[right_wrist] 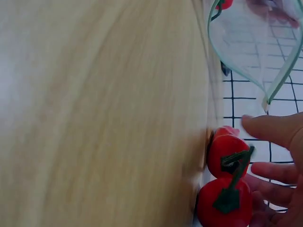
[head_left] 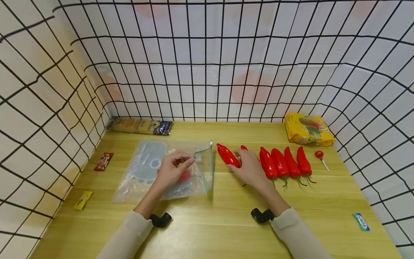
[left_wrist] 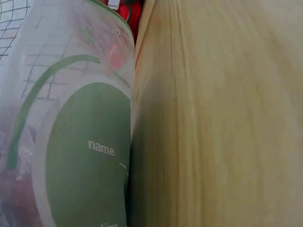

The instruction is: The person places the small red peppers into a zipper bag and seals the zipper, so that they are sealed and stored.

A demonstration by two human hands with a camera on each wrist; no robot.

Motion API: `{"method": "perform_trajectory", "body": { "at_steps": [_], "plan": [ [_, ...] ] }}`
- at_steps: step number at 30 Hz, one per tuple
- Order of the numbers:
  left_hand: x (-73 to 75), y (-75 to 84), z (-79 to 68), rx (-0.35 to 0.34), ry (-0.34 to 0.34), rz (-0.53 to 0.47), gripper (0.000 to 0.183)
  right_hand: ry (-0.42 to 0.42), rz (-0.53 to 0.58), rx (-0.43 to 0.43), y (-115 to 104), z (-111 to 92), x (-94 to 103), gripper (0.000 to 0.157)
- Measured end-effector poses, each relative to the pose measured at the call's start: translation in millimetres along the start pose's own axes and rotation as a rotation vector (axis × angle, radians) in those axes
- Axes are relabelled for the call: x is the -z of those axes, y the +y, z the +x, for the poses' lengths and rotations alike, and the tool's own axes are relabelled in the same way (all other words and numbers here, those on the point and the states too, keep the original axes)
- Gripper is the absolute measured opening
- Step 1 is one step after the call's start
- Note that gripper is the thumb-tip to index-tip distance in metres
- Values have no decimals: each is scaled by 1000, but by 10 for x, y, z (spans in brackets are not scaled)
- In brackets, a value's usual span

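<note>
A clear zip bag (head_left: 136, 180) with blue-grey printing lies on the table, its mouth facing right. My left hand (head_left: 171, 171) is over it, thumb and index finger pinching the bag's upper layer near the mouth. The mouth gapes in the right wrist view, and a red pepper (head_left: 184, 175) shows inside through the plastic. My right hand (head_left: 250, 169) is over the left end of a row of red peppers (head_left: 279, 163), thumb spread from the fingers. Its thumb overlaps the leftmost pepper (head_left: 227, 154); another pepper is mostly hidden under the hand.
At the back lie a noodle pack (head_left: 139, 126) on the left and a yellow package (head_left: 308, 129) on the right. A lollipop (head_left: 320, 155) is right of the peppers. Small wrapped sweets lie near both sides. Black wire mesh (head_left: 207, 64) encloses the table's back and sides.
</note>
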State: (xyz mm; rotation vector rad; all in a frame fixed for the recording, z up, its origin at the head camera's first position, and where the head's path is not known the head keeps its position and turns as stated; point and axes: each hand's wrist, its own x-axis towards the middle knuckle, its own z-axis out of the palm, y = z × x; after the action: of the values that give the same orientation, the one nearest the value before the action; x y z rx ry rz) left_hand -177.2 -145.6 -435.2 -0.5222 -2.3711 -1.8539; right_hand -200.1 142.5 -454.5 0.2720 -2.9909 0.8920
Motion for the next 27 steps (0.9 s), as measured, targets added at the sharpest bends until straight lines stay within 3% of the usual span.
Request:
{"method": "perform_trajectory", "body": {
  "at_steps": [6,9,14,19,23,27],
  "plan": [
    [-6,-10,-3,-1,-5,-31,13,-27,-152,33,-1,26,-35,57],
    [-6,-79,5,-1,2,-17,13,4,-145,41,8,27,-38,52],
    [-9,-276,25,44,22,21,16,75,50,30,11,-29,81,50],
    [-10,-293,22,45,49,66,22,92,185,5,14,-167,286,51],
    [-18,-259,20,33,47,91,24,57,231,46,4,-257,330,41],
    [-39,-227,22,32,33,99,23,-24,285,95,-63,-246,173,37]
  ]
}}
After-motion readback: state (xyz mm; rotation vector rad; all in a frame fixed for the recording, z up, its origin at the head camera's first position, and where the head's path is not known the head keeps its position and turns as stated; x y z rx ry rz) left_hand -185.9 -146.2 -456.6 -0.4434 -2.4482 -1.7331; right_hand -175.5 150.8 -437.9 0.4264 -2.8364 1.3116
